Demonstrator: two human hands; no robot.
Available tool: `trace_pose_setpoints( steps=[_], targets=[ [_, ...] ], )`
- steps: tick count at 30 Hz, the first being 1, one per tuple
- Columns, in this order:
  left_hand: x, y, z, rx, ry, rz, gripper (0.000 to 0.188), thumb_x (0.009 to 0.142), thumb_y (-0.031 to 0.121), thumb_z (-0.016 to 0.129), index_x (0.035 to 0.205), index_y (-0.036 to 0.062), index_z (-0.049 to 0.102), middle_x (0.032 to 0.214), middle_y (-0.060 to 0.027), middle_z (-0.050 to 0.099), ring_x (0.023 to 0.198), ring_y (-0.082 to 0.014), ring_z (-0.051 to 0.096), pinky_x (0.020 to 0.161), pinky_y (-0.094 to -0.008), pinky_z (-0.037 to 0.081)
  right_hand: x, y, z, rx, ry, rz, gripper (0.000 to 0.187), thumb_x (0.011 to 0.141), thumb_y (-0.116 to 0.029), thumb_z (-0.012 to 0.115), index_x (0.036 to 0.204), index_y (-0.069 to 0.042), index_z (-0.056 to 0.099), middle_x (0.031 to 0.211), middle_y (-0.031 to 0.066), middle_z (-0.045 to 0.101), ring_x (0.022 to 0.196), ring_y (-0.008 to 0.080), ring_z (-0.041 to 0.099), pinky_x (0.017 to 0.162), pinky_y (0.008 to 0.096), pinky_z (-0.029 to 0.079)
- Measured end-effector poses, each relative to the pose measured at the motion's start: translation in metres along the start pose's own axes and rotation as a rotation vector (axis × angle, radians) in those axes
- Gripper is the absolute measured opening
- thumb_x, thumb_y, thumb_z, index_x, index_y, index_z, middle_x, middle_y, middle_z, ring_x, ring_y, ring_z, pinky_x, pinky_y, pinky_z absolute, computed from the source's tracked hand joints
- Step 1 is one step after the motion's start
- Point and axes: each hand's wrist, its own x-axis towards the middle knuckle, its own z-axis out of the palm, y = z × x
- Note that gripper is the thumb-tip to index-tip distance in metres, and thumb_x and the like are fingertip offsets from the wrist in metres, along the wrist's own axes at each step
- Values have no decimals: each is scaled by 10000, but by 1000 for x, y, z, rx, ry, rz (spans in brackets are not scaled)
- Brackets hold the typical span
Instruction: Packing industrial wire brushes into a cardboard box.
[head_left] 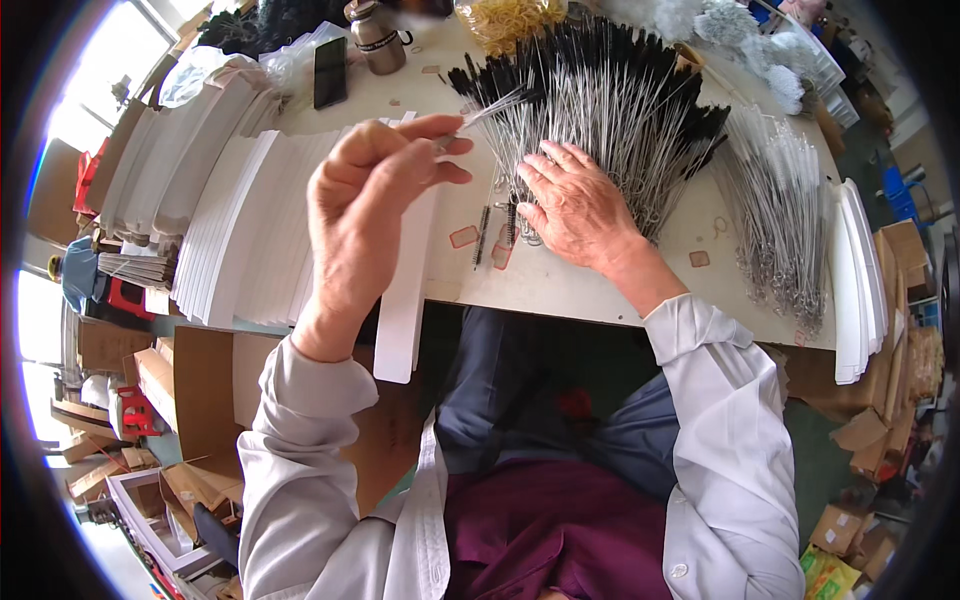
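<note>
My left hand (362,200) is raised over the table, its thumb and fingers pinched on a few thin wire brushes (498,106) that point away to the right. A big fanned pile of black-bristled wire brushes (615,120) covers the table's middle, bristles at the far end and looped wire handles nearer me. Across those handles lies my right hand (583,212), palm down with fingers stretched out. Two short dark spiral brushes (482,236) lie just left of it. A second bundle of wire brushes with pale bristles (778,205) rests to the right.
White card strips (225,225) stand in rows at the left, and one strip (402,300) juts past the table's front edge. More strips (858,285) sit far right. Behind are a phone (330,73), a metal flask (379,42) and a bag of yellow rubber bands (508,24).
</note>
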Motion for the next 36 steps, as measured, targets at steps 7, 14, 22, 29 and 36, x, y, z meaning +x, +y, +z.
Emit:
trace_pose_setpoints(
  steps=[7, 14, 22, 29, 36],
  targets=[
    [-14, 31, 9, 85, 4, 157, 164, 1027, 48, 502, 873, 6, 543, 1280, -314, 647, 1141, -349, 680, 940, -447, 574, -7, 6, -1, 164, 244, -7, 454, 1029, -368, 583, 1264, 7, 680, 1293, 172, 686, 1328, 338, 561, 1199, 467, 352],
    [-50, 24, 61, 249, -237, 249, 111, 1022, 30, 518, 920, 10, 478, 1310, -334, 622, 1151, -336, 653, 945, -468, 552, -32, -51, -66, 1798, 257, 394, 723, 1105, -569, 351, 1310, 75, 608, 1176, 227, 713, 1076, 286, 703, 977, 414, 532],
    [-70, -10, 108, 160, -347, 318, 113, 964, -9, 626, 917, -22, 525, 1366, -356, 577, 1181, -367, 667, 893, -420, 604, -82, -37, -118, 2399, 492, 398, 454, 1134, -355, 410, 1270, 44, 579, 1108, 213, 722, 1046, 319, 721, 933, 447, 576],
    [-100, -54, 139, 45, -262, -99, 102, 1034, 35, 599, 1006, -56, 637, 1206, -221, 665, 919, -160, 665, 837, -308, 567, -126, -16, -99, 2098, 921, 628, 347, 1112, -266, 492, 1182, 37, 644, 795, 85, 640, 769, 255, 682, 752, 438, 582],
    [-98, -91, 176, 384, -574, -446, 124, 962, 68, 668, 939, -44, 715, 783, -54, 713, 734, -87, 662, 680, -244, 528, -200, 32, -83, 1783, 1147, 972, 317, 1091, -296, 554, 1104, 7, 646, 696, 21, 556, 559, 149, 535, 505, 337, 481]
  ],
)
